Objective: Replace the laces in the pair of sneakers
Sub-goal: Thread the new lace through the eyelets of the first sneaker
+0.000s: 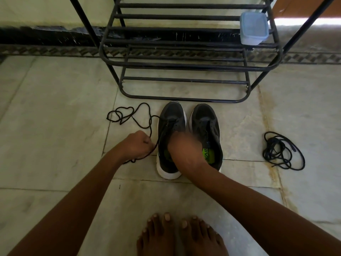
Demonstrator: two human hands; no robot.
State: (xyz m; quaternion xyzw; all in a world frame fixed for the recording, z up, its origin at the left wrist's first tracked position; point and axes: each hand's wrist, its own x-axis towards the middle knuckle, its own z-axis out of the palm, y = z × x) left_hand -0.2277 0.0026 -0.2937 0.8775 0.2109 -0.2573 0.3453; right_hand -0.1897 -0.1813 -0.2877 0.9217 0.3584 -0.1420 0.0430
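The left hand (pixel 137 145) grips a black lace (pixel 129 115) beside the left sneaker (pixel 170 126). The right hand (pixel 184 146) lies blurred over that sneaker; whether its fingers grip anything cannot be told.

Both forearms are bare right up to the bottom edge of the view, with no sleeve showing. The left hand (pixel 137 145) carries no ring, band or watch. The right hand (pixel 186 148) is blurred, so small details on it can't be made out. The two feet (pixel 181 235) are bare, toenails short and unpainted.
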